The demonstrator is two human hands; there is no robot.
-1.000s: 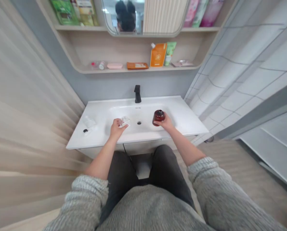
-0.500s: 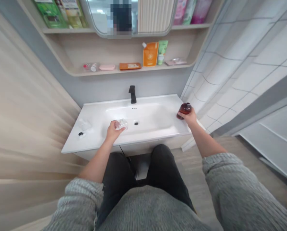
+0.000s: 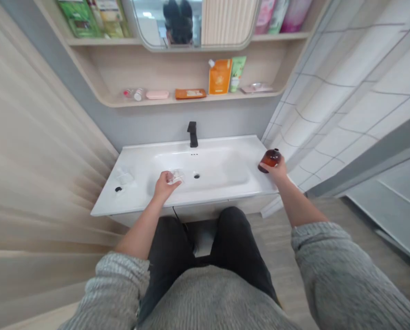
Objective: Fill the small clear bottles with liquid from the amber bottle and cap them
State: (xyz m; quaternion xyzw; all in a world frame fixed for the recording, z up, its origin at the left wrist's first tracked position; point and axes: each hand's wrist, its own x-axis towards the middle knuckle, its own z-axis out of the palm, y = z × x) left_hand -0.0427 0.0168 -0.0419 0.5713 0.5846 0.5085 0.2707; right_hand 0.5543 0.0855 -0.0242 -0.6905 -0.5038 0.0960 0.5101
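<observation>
My left hand [image 3: 164, 186] is closed on a small clear container [image 3: 176, 175], held over the front left part of the white sink basin [image 3: 218, 169]. At the right end of the counter, my right hand [image 3: 276, 170] grips a dark reddish-brown bottle [image 3: 271, 159] that leans to the right, its open neck uncapped. A small black cap [image 3: 119, 189] lies on the left of the counter, beside a clear transparent item [image 3: 125, 176] whose shape is hard to make out.
Behind the basin stands a black faucet [image 3: 192, 134]. Above it, a shelf [image 3: 150, 103] holds an orange pouch [image 3: 220, 77], a green tube [image 3: 237, 74], a pink case [image 3: 157, 94] and small bottles. Curtains hang on both sides.
The view has shifted slightly, moving the shelf and sink a little to the right in the picture. Both hands keep their holds; the brown bottle appears slightly further right and lower.
</observation>
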